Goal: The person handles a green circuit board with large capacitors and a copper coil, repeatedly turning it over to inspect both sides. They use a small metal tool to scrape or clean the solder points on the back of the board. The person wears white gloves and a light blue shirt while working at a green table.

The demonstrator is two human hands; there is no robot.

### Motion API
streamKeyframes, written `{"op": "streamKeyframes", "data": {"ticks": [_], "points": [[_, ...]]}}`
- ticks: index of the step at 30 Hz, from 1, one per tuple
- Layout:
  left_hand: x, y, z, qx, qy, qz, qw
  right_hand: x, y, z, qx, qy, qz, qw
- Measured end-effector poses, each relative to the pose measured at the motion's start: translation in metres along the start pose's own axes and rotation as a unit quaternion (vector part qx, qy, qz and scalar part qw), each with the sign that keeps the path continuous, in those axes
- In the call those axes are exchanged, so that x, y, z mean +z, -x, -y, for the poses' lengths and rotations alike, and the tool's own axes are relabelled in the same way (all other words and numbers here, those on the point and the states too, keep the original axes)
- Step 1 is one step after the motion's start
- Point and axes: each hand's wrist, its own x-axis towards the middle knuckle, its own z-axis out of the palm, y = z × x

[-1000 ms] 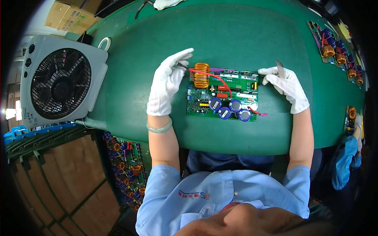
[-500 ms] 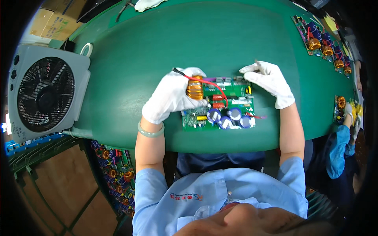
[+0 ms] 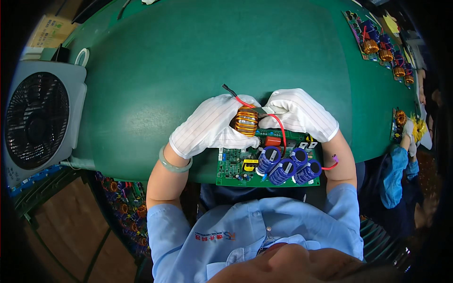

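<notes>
Copper toroid coil (image 3: 246,121) upright betw. both gloves; L hand (image 3: 210,127) cupping it, nearer; R hand (image 3: 298,114) pinching metal tool (image 3: 261,110) at coil top, over green circuit board (image 3: 240,165).

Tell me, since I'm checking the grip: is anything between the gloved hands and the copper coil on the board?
Nothing visible. The left hand cups the copper coil directly, and the right hand presses close beside it; only a red wire runs between them.
</notes>
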Motion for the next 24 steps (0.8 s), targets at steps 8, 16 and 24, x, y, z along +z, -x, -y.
{"op": "streamKeyframes", "data": {"ticks": [8, 16, 24], "points": [[0.004, 0.002, 0.002, 0.013, -0.013, -0.027, 0.999, 0.005, -0.001, -0.018, 0.019, -0.036, -0.002, 0.999], [0.007, 0.001, 0.003, 0.012, -0.002, -0.048, 0.999, 0.001, -0.003, -0.016, 0.073, -0.021, 0.034, 0.997], [0.005, -0.001, 0.0, -0.02, 0.028, -0.036, 0.999, -0.003, 0.005, -0.026, 0.138, -0.125, 0.002, 0.983]]}}
